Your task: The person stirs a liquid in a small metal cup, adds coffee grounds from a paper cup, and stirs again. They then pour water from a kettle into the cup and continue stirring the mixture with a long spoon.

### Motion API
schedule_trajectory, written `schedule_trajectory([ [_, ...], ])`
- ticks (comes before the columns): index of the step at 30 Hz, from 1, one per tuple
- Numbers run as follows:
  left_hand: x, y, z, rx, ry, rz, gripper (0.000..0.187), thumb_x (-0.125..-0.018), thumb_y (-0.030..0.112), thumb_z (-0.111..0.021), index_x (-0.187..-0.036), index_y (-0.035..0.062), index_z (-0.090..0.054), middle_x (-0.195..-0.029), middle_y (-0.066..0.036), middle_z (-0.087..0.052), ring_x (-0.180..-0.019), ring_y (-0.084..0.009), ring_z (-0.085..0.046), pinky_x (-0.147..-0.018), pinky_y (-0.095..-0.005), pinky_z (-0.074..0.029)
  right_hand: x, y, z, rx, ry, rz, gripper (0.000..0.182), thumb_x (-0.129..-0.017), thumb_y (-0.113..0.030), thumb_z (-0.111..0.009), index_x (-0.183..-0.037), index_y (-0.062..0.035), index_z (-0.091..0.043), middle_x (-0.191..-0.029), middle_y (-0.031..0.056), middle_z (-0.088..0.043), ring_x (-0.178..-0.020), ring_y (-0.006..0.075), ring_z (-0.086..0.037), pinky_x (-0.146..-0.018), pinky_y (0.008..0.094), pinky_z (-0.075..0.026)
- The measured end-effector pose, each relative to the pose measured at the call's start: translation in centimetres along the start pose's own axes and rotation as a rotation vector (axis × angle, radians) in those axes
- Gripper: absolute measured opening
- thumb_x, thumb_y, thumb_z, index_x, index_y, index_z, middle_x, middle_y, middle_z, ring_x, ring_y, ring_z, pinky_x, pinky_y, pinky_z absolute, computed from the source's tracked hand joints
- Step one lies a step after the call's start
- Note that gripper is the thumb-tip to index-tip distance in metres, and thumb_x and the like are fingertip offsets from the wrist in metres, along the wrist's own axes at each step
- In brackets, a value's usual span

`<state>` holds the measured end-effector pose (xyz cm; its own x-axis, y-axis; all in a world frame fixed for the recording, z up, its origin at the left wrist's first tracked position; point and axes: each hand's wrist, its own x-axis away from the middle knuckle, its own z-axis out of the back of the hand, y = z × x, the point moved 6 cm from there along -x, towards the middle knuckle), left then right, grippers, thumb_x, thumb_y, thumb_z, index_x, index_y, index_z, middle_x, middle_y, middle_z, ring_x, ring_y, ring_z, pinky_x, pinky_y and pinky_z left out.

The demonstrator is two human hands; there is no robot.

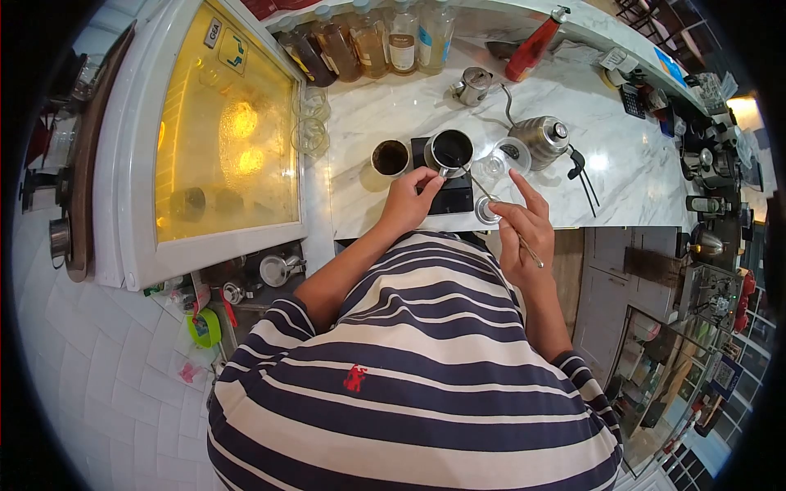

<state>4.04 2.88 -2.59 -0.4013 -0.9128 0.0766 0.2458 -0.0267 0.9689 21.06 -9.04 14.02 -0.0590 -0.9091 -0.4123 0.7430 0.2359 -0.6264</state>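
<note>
My left hand [408, 201] is closed on the handle of a metal cup [449, 152] with dark liquid in it. This cup is over a black scale [452, 201] near the counter's front edge. Between the fingers of my right hand [524, 237] is a long thin bar spoon [481, 186], slanting up to the cup's rim. Its lower end is hidden by the cup. Left of the cup stands another cup [390, 157], dark inside. A clear glass [492, 167] and a clear dish [513, 153] with something dark in it are to the right.
A steel gooseneck kettle [540, 141] stands right of the dish, with a small metal pitcher [473, 87] behind. Several bottles [402, 45] line the back, and a red bottle [535, 46] is farther right. The yellow-lit glass-fronted case [303, 233] borders the counter on the left.
</note>
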Motion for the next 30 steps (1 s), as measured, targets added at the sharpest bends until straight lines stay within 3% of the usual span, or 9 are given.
schedule_trajectory([
  [5,-0.01,-0.02,-0.05,-0.007,-0.047,0.044,0.023,-0.104,0.02,-0.067,-0.109,-0.0011,-0.073,-0.093,-0.007,-0.076,-0.09,-0.0136,-0.068,-0.083,-0.03,-0.053,-0.01,-0.01,0.04,0.0,-0.001,-0.011,0.021,-0.09,-0.002,-0.058,-0.102,-0.0007,-0.076,-0.097,0.0156,-0.077,-0.139,0.0386,-0.058,-0.113,0.0559,-0.038],
  [30,-0.01,-0.92,-0.29,0.049,-0.063,0.056,0.023,-0.106,0.022,-0.066,-0.111,0.0012,-0.073,-0.098,-0.004,-0.075,-0.091,-0.0108,-0.067,-0.084,-0.0282,-0.051,-0.21,0.8,0.4,-0.004,-0.001,0.01,0.019,-0.093,-0.003,-0.058,-0.099,-0.001,-0.076,-0.095,0.0124,-0.078,-0.131,0.0371,-0.063,-0.11,0.0549,-0.038],
])
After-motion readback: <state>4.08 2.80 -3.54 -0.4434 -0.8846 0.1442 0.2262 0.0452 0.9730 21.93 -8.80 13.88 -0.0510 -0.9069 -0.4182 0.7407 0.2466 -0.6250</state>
